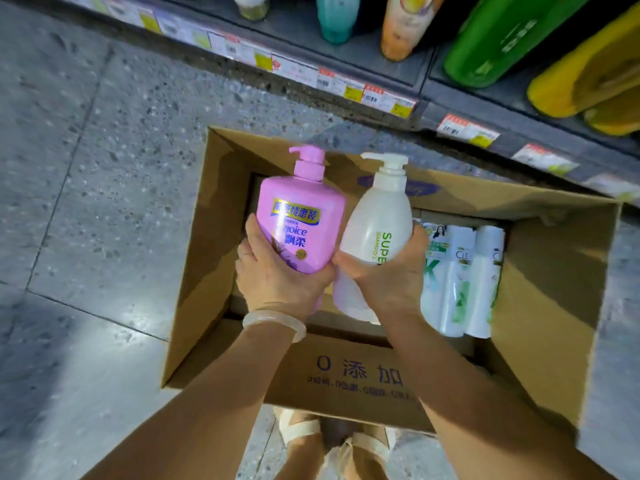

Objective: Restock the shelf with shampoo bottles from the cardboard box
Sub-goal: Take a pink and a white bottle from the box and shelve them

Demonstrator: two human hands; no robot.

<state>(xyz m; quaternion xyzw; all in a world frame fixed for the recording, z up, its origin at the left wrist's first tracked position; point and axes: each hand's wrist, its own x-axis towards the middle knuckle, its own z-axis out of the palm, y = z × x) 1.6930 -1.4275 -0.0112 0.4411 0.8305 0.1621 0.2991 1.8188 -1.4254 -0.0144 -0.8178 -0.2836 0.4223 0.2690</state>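
Note:
An open cardboard box (547, 292) stands on the floor below me. My left hand (277, 275) grips the base of a pink pump shampoo bottle (301, 209), held upright above the box. My right hand (391, 275) grips a white pump bottle (377, 216) labelled "SUPER", right beside the pink one. Several white and green shampoo bottles (464, 278) lie in the right part of the box. The shelf (415, 74) runs along the top of the view, with price tags on its front edge.
On the shelf stand a teal bottle (336, 15), an orange one (405, 26), a green one (505, 39) and yellow ones (588, 67). Grey speckled floor tiles (86, 202) stretch to the left. My sandalled feet (332, 441) are just behind the box.

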